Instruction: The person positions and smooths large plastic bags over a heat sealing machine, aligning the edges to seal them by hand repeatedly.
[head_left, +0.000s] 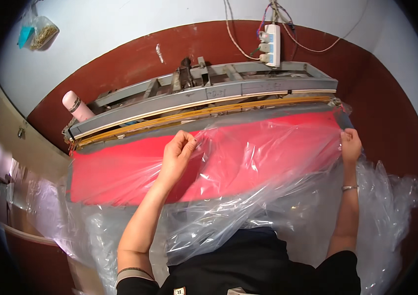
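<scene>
Both hands pinched the clear plastic sheet (pixel 248 162): our left hand (pixel 179 150) gripped it above the red desk (pixel 115 174), our right hand (pixel 350 143) clamped its far right edge. It seemed to lie against the grey sealing bar (pixel 204 96), beside a pink bottle (pixel 77 106).

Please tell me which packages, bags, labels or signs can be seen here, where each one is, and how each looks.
Clear plastic bag: over the red surface, pinched by the left hand and right hand; large, crinkled.
Small hanging bag: wall, upper left; clear, brownish contents.
Blue tag: beside it.
No screens.
</scene>
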The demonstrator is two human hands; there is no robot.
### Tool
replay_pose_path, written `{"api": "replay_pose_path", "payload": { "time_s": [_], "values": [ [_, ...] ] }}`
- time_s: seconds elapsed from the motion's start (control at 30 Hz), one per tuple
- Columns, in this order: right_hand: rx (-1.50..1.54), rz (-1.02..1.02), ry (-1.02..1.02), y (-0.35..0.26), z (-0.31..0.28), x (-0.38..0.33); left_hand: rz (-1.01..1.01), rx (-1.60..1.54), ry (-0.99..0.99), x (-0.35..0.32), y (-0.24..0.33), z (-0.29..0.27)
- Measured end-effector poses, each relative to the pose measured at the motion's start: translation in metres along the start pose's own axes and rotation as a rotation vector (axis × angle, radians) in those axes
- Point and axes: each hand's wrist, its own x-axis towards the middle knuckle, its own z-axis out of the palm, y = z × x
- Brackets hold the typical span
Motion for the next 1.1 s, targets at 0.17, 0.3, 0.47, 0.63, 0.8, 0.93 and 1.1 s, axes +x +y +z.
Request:
{"api": "replay_pose_path", "payload": {
  "time_s": [0.17, 0.3, 0.47, 0.63, 0.8, 0.93, 1.1],
  "values": [
    [0.142, -0.406, -0.112, -0.110, 0.028, -0.017, 0.036, -0.128, -0.071, -0.008, 0.028, 0.008],
    [0.471, -0.768, -0.669, -0.219, 0.072, -0.058, 0.029, -0.106, -0.105, -0.019, 0.046, 0.002],
    [0.643, -0.727, -1.275, -0.294, 0.106, -0.095, 0.150, 0.139, -0.092, -0.028, 0.063, -0.014],
    [0.798, -0.563, -1.441, -0.304, 0.120, -0.100, 0.240, 0.293, -0.023, -0.030, 0.075, -0.033],
    [0.856, -0.415, -1.476, -0.303, 0.132, -0.109, 0.196, 0.351, 0.123, -0.031, 0.072, -0.032],
    [1.182, -0.041, -1.609, -0.299, 0.138, -0.142, 0.426, 0.701, 0.367, -0.031, 0.060, -0.020],
    [1.184, -0.031, -1.391, -0.299, 0.172, -0.176, 0.509, 0.805, 0.415, -0.023, 0.025, -0.017]
  ]
}}
